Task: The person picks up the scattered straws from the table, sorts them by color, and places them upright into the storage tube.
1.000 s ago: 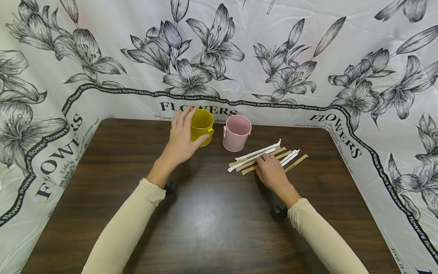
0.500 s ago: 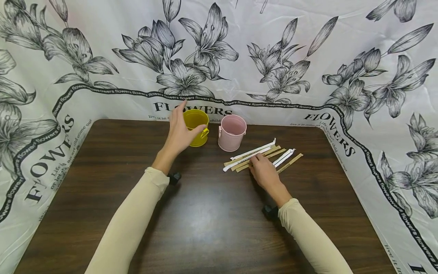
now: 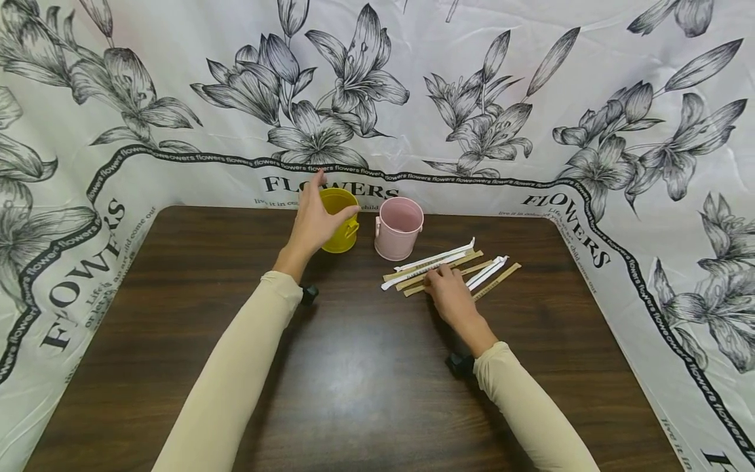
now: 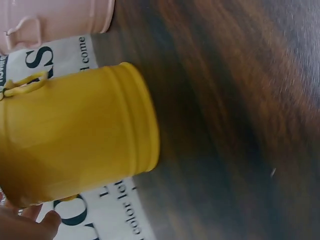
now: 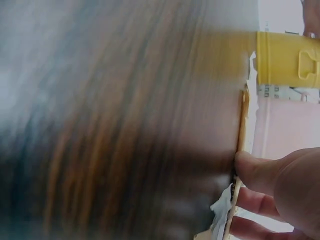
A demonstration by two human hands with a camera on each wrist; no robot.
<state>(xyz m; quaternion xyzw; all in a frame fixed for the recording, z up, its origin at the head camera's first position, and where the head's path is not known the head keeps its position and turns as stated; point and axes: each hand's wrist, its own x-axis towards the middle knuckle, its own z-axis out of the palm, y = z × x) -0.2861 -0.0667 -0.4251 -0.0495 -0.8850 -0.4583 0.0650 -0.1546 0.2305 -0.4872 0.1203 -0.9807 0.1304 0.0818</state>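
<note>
A small yellow bucket (image 3: 339, 244) with side handles stands at the back of the table. My left hand (image 3: 311, 223) is at its left side, fingers extended behind the rim and thumb across the front. In the left wrist view its fingertips (image 4: 47, 225) show beside the rim of the yellow bucket (image 4: 75, 135); firm contact cannot be told. My right hand (image 3: 453, 292) is at a loose pile of thin paper-wrapped sticks, some white (image 3: 433, 256), some brown (image 3: 498, 282). In the right wrist view, its thumb and fingers pinch a brown paper-wrapped stick (image 5: 243, 117).
A matching pink bucket (image 3: 396, 241) stands just right of the yellow one, its mouth up. The dark wooden table (image 3: 354, 380) reaches back to a white flower-printed cloth (image 3: 236, 131), which also hangs at both sides.
The head view has shifted slightly, moving everything left. My left wrist has come forward and right, closer to the yellow bucket. My right hand stays at the sticks, with its fingers shifting slightly.
</note>
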